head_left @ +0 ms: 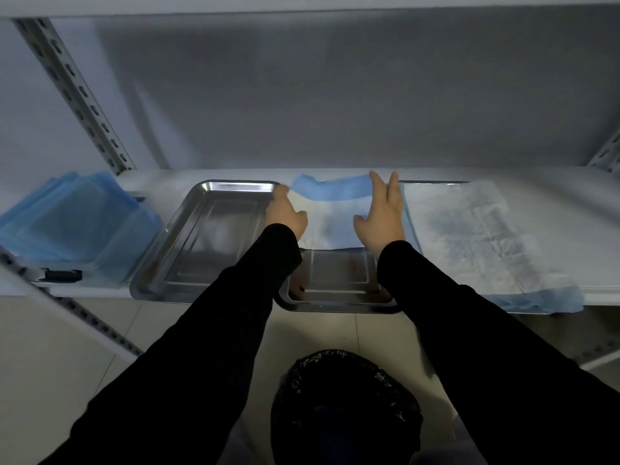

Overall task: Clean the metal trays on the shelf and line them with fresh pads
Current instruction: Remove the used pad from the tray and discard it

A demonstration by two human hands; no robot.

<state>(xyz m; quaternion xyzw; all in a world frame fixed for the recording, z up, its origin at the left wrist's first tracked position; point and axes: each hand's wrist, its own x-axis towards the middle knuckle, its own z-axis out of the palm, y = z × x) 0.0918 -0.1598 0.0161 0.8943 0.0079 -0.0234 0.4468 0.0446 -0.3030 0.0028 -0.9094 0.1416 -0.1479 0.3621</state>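
The white absorbent pad with a blue far edge is laid over the far half of the middle rectangular steel tray on the white shelf. The tray's near half is left bare. The tray's long axis runs away from the person, and the pad lies directly under both hands. The right hand is pressed flat on the pad's right side, fingers straight and slightly apart. The left hand is set at its left edge, but whether those fingers pinch it cannot be told. 1 bare steel tray lies to the left.
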